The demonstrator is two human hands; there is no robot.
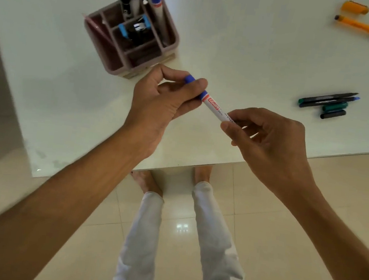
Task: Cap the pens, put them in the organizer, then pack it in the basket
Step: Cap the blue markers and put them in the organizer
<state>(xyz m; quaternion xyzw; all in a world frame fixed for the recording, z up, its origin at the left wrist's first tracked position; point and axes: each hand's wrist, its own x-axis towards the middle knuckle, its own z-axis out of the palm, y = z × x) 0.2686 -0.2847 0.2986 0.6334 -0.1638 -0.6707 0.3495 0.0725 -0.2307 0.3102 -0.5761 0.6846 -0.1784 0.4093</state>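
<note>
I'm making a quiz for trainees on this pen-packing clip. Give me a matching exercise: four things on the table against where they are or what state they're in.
Things:
1. white pen with blue cap
2. orange pen
3. orange cap
4. organizer

Places or states:
A. lying loose, far right corner
B. held between both hands
C. uncapped, blue tip bare
D. standing with pens in it

Pairs: 1-B, 2-C, 3-A, 4-D

White pen [214, 107], blue cap [190, 79], pink organizer [166, 45]
</note>
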